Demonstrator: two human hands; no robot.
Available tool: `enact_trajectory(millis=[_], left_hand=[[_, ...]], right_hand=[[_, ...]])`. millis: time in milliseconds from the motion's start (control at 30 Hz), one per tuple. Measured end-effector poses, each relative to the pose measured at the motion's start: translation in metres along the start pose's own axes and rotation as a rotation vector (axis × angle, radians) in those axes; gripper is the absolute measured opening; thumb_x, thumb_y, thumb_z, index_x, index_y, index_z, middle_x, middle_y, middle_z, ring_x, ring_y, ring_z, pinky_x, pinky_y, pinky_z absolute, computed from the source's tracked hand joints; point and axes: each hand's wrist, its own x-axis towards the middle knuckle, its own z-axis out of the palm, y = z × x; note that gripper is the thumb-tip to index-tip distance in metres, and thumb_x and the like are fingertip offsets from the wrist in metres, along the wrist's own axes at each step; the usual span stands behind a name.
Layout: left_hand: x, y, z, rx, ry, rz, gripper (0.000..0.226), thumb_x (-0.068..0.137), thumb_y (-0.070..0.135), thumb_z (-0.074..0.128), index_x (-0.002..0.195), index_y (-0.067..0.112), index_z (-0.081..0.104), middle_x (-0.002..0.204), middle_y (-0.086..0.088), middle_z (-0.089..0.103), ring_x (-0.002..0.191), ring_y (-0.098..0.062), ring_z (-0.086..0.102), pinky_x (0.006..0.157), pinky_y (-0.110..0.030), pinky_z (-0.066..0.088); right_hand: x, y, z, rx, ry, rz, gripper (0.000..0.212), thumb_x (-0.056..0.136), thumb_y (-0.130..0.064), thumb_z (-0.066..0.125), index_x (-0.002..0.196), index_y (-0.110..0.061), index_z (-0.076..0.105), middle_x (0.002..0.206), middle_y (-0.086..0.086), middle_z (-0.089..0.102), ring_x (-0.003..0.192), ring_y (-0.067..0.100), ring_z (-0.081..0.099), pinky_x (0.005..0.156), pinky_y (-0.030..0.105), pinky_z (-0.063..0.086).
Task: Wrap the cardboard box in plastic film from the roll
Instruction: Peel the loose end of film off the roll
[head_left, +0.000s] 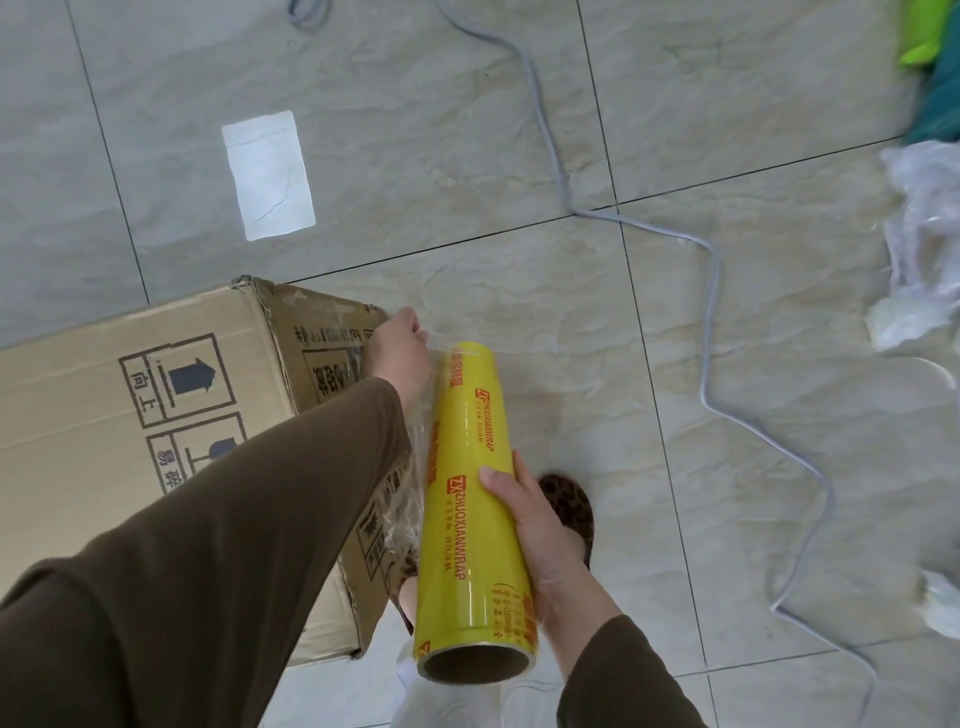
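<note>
Head view: the cardboard box (140, 431) stood on the tiled floor (545, 322). The right hand (540, 535) grasped the yellow film roll (467, 499); the left hand (397, 348) pinched the plastic film (415, 452) against the box's end face. Keeping the film taut and level should prevent wrinkling.

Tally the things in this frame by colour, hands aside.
Yellow: 1, the yellow roll of plastic film
Brown: 1, the brown cardboard box
Grey: 1, the grey cable snaking over the floor tiles
Clear or white: 1, the crumpled heap of clear plastic at the right edge
Green: 1, a blurred green and teal thing, top right, kind unclear
Total: 5
</note>
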Motion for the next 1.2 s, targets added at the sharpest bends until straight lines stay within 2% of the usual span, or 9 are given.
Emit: enact_trajectory(millis=[200, 267, 333, 467, 633, 767, 933, 1067, 1200], left_hand=[[0.003, 0.010, -0.009, -0.201, -0.118, -0.199, 0.015, 0.098, 0.009, 0.038, 0.094, 0.015, 0.051, 0.085, -0.009, 0.052, 0.077, -0.023, 0.048, 0.068, -0.027, 0.037], [0.007, 0.010, -0.004, 0.155, -0.172, -0.155, 0.019, 0.100, 0.012, 0.041, 0.113, 0.010, 0.055, 0.101, -0.013, 0.057, 0.094, -0.026, 0.056, 0.079, -0.027, 0.040], [0.000, 0.011, -0.006, -0.381, -0.254, -0.493, 0.052, 0.101, 0.045, 0.039, 0.130, 0.003, 0.049, 0.114, -0.020, 0.061, 0.097, -0.032, 0.064, 0.078, -0.032, 0.051], [-0.028, 0.005, -0.020, -0.405, -0.692, -0.536, 0.109, 0.070, 0.093, 0.029, 0.121, -0.003, 0.046, 0.100, -0.022, 0.066, 0.071, -0.031, 0.071, 0.064, -0.034, 0.056], [-0.047, 0.005, -0.034, -0.283, -0.912, -0.352, 0.097, 0.076, 0.043, 0.080, 0.150, 0.033, 0.019, 0.107, -0.015, 0.065, 0.064, -0.014, 0.053, 0.055, -0.028, 0.047], [-0.051, 0.000, -0.035, -0.351, -0.848, -0.219, 0.103, 0.081, -0.003, 0.070, 0.152, 0.046, 0.014, 0.106, -0.024, 0.061, 0.059, -0.016, 0.045, 0.052, -0.029, 0.037], [-0.055, 0.002, -0.034, -0.661, -0.801, -0.240, 0.076, 0.091, 0.001, 0.054, 0.151, 0.041, 0.028, 0.082, -0.007, 0.062, 0.064, -0.016, 0.053, 0.058, -0.028, 0.042], [-0.064, 0.007, -0.032, -0.455, -0.917, -0.212, 0.089, 0.089, 0.024, 0.069, 0.149, 0.055, 0.011, 0.154, -0.014, 0.034, 0.123, -0.035, 0.054, 0.071, -0.032, 0.051], [-0.066, 0.005, -0.032, -0.481, -0.956, -0.188, 0.090, 0.094, 0.006, 0.060, 0.148, 0.057, 0.010, 0.142, -0.022, 0.047, 0.071, -0.020, 0.052, 0.077, -0.041, 0.043]], right_hand=[[0.001, -0.012, -0.022, 0.033, 0.116, 0.029, 0.069, 0.087, -0.046, 0.076, 0.148, -0.032, 0.049, 0.125, 0.015, 0.073, 0.107, 0.038, 0.074, 0.094, 0.059, 0.060], [-0.002, -0.008, -0.025, 0.067, 0.119, 0.062, 0.082, 0.074, -0.052, 0.084, 0.146, -0.027, 0.053, 0.124, 0.016, 0.074, 0.108, 0.039, 0.074, 0.095, 0.060, 0.059], [-0.004, 0.001, -0.026, 0.136, 0.204, 0.119, 0.099, 0.052, -0.056, 0.094, 0.136, -0.014, 0.063, 0.120, 0.021, 0.075, 0.108, 0.042, 0.073, 0.097, 0.062, 0.057], [0.000, -0.001, -0.021, 0.254, 0.222, 0.158, 0.095, 0.051, -0.058, 0.090, 0.129, -0.008, 0.069, 0.119, 0.023, 0.075, 0.114, 0.043, 0.070, 0.106, 0.061, 0.051], [0.004, -0.009, -0.012, 0.220, 0.227, 0.121, 0.086, 0.063, -0.060, 0.085, 0.130, -0.010, 0.068, 0.122, 0.021, 0.074, 0.115, 0.041, 0.070, 0.107, 0.060, 0.051], [0.004, -0.008, -0.010, 0.171, 0.306, 0.087, 0.095, 0.060, -0.061, 0.091, 0.130, -0.004, 0.064, 0.123, 0.022, 0.073, 0.113, 0.042, 0.071, 0.102, 0.061, 0.054], [0.009, -0.002, -0.014, 0.016, 0.380, 0.014, 0.105, 0.068, -0.076, 0.077, 0.139, 0.000, 0.060, 0.134, 0.024, 0.066, 0.126, 0.043, 0.063, 0.108, 0.060, 0.049], [0.008, -0.007, -0.006, 0.162, 0.184, 0.120, 0.089, 0.075, -0.069, 0.075, 0.143, -0.012, 0.059, 0.135, 0.023, 0.067, 0.128, 0.044, 0.062, 0.113, 0.062, 0.044], [0.011, -0.014, -0.003, 0.266, 0.030, 0.152, 0.073, 0.083, -0.061, 0.069, 0.144, -0.021, 0.056, 0.127, 0.021, 0.073, 0.116, 0.042, 0.070, 0.099, 0.056, 0.056]])
